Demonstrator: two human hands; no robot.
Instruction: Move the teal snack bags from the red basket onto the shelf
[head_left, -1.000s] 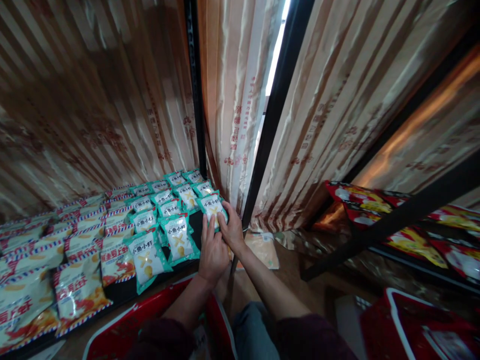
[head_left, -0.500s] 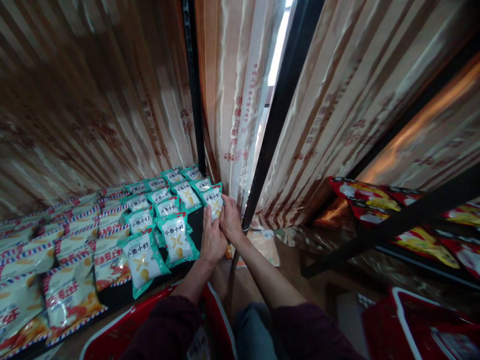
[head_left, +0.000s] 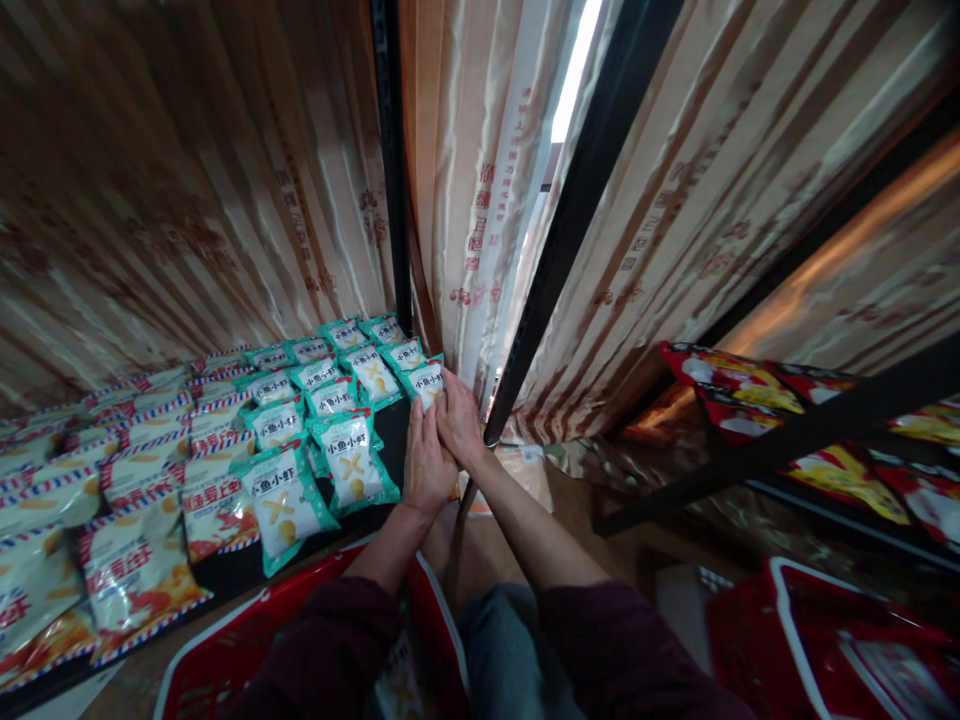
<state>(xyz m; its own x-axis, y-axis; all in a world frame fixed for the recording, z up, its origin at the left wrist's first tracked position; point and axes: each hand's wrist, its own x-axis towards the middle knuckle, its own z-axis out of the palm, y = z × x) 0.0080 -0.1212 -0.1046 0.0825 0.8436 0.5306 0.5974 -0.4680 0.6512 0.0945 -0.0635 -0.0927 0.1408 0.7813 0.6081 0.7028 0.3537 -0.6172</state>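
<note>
Positioning as viewed: all clock directions are taken from the hands, with 12 o'clock at the top of the head view. The teal-and-white glossy snack packet [head_left: 427, 381] is located at 11 o'clock, against the fingertips, at the right-hand end of the rows. Its lower part is hidden by the hands. The bare left hand [head_left: 429, 458] has its fingers straight and pressed together across the packet's lower front. The bare right hand [head_left: 459, 415] overlaps the left hand's side, fingers close together along the packet's right edge. Whether either hand pinches the packet cannot be told.

Similar teal-and-white packets [head_left: 351, 465] occupy 9 to 10 o'clock on a black shelf [head_left: 393, 432]. Cream bags with red-and-blue striped edges [head_left: 135, 575] adjoin them further out at 9 o'clock. A slim black upright post [head_left: 577, 210] rises toward 1 o'clock, in front of beige satin curtains [head_left: 465, 130]. A red, white-rimmed basket [head_left: 225, 652] sits at 7 o'clock; red-and-yellow packets [head_left: 840, 478] lie at 3 o'clock.
</note>
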